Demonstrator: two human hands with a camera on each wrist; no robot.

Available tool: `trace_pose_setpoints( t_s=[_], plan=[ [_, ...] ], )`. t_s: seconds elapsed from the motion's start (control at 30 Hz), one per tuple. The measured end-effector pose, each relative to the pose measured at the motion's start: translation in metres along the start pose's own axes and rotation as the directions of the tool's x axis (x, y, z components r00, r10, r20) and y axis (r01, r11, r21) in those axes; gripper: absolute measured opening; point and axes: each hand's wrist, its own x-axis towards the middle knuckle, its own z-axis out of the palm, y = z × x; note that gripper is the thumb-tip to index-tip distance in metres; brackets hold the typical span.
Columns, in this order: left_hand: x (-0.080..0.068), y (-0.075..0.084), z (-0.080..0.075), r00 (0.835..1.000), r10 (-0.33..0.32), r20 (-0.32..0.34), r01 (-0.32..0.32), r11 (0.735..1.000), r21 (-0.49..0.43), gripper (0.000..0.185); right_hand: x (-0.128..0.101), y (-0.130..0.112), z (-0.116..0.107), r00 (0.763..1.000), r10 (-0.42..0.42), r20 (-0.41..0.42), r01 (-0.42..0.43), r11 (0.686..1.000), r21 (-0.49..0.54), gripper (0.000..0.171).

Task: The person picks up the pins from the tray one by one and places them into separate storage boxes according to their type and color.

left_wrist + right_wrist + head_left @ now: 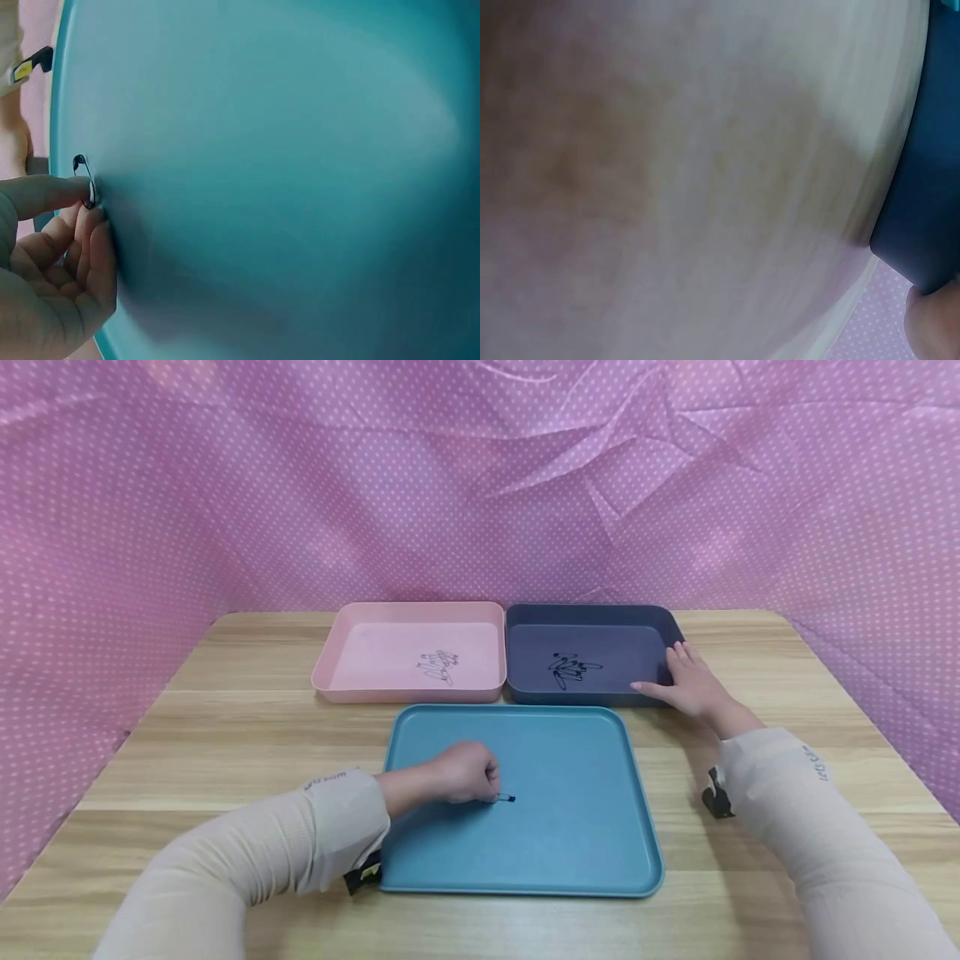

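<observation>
A safety pin (507, 797) with a black cap is pinched between the thumb and fingers of my left hand (459, 772), low over the middle of the teal tray (577, 852). In the left wrist view the capped end of the pin (79, 162) sticks out past the thumb. My right hand (693, 687) rests at the front right corner of the dark blue tray (600, 698), fingers spread and thumb along the near rim. Several black safety pins (572, 668) lie in a heap inside that tray. Only a bit of the right hand (934, 321) shows in the right wrist view.
Left of the dark blue tray, a pink tray (408, 696) holds several safety pins (438, 667) that look silvery. Both deep trays stand side by side behind the teal one on a wooden table (247, 735). A pink dotted cloth (450, 485) hangs around the table.
</observation>
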Motion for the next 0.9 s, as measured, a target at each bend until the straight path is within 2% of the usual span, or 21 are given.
trace_pose_setpoints(
  t_s=[0.13,0.3,0.53,0.7,0.9],
  plan=[
    [0.007,0.000,-0.005,1.000,-0.011,0.016,0.012,0.995,-0.095,0.010,0.000,0.001,-0.001,1.000,0.004,0.005,-0.004,1.000,-0.007,0.098],
    [0.017,0.003,-0.015,1.000,-0.001,0.010,0.003,0.974,-0.227,0.004,-0.001,0.000,-0.002,1.000,0.007,0.006,-0.007,1.000,-0.012,0.098],
    [0.036,0.013,-0.030,0.999,0.049,0.016,-0.041,0.942,-0.334,0.007,-0.001,0.001,-0.003,1.000,0.013,0.010,-0.013,1.000,-0.018,0.099],
    [0.053,0.022,-0.039,0.999,0.044,-0.008,-0.043,0.894,-0.445,0.010,-0.001,0.001,-0.002,1.000,0.008,0.004,-0.008,1.000,-0.008,0.099],
    [0.076,0.033,-0.051,0.996,0.012,-0.083,-0.057,0.824,-0.564,0.018,-0.001,0.000,-0.001,1.000,0.015,0.004,-0.015,1.000,-0.013,0.100]
  ],
)
